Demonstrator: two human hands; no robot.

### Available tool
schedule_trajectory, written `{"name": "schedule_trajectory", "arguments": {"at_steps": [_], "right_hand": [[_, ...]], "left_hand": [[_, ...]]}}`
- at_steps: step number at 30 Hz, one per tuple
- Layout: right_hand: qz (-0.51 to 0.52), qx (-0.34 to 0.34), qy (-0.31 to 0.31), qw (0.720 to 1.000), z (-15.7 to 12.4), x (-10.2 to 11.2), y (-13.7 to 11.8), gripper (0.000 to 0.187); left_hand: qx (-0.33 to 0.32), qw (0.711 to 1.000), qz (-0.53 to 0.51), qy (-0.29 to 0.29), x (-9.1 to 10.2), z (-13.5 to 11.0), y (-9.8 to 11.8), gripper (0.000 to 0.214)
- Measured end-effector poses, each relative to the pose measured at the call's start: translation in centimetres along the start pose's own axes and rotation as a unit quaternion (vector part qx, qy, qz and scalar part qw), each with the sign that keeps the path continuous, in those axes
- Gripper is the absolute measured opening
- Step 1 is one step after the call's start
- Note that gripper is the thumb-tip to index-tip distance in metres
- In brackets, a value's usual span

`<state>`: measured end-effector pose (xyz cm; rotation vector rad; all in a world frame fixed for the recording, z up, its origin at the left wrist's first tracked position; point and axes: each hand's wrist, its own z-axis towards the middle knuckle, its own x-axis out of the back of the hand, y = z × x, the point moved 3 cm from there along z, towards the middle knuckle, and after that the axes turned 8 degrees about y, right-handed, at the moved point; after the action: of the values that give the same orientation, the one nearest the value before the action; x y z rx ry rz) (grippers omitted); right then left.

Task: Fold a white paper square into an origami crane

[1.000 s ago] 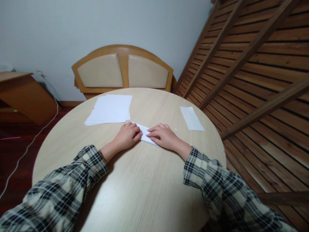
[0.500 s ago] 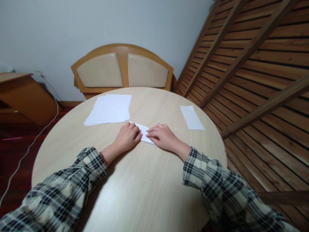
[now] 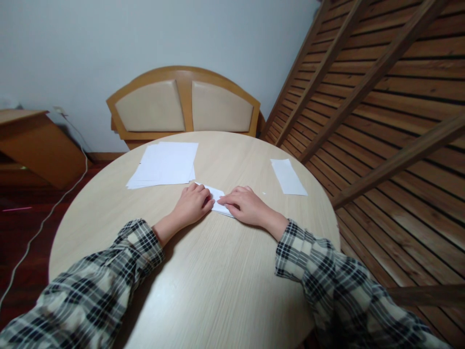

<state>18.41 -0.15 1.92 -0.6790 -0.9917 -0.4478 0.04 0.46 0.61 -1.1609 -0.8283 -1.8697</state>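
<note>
A small folded white paper [image 3: 216, 193] lies on the round table, partly covered by both hands. My left hand [image 3: 195, 202] is closed on its left part, with curled fingers and the thumb pressing it against the tabletop. Over the right part is my right hand [image 3: 249, 207], also closed, its index finger and thumb pinching or pressing the folded paper near the middle. The paper's right end is hidden beneath that hand.
Loose white sheets [image 3: 167, 162] are stacked at the table's far left. A narrow white paper strip [image 3: 289, 177] lies on the right, near a tiny white scrap [image 3: 264, 193]. Behind the pale round table [image 3: 203, 291] stands a padded headboard [image 3: 187, 104]; slatted wood [image 3: 392, 121] rises at right.
My right index finger has slid slightly left along the folded paper. My left hand stays almost in place.
</note>
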Motion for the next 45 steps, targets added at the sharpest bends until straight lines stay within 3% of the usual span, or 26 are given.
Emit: {"name": "schedule_trajectory", "arguments": {"at_steps": [29, 45], "right_hand": [[-0.041, 0.037, -0.019, 0.998, -0.3, 0.2, 0.2, 0.023], [-0.046, 0.022, -0.010, 0.999, -0.8, 0.2, -0.6, 0.026]], "left_hand": [[-0.011, 1.000, 0.020, 0.013, -0.4, 0.5, 0.1, 0.026], [0.040, 0.989, -0.143, 0.026, -1.0, 0.9, -1.2, 0.012]]}}
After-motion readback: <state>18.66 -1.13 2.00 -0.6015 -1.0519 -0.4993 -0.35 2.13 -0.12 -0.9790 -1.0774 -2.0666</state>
